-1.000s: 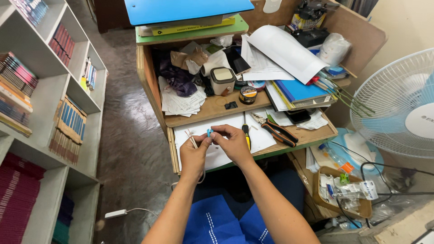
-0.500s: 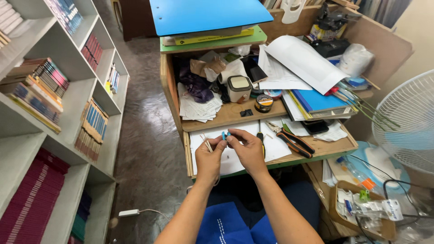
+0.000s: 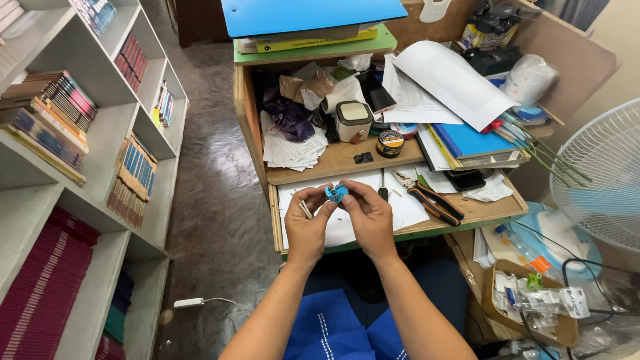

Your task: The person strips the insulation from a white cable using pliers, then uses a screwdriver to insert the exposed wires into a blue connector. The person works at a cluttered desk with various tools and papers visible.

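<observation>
You hold a small blue part (image 3: 337, 193) above the cluttered wooden desk (image 3: 490, 212), pliers (image 3: 427, 198) lying just right of it. Your left hand (image 3: 308, 225) and right hand (image 3: 369, 217) pinch it between curled fingertips, palms facing inward.

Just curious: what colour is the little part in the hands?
Blue; the part shows best in the head view.

Both hands (image 3: 340, 223) raised together, fingertips pinched, apparently touching, forearms converging.
</observation>
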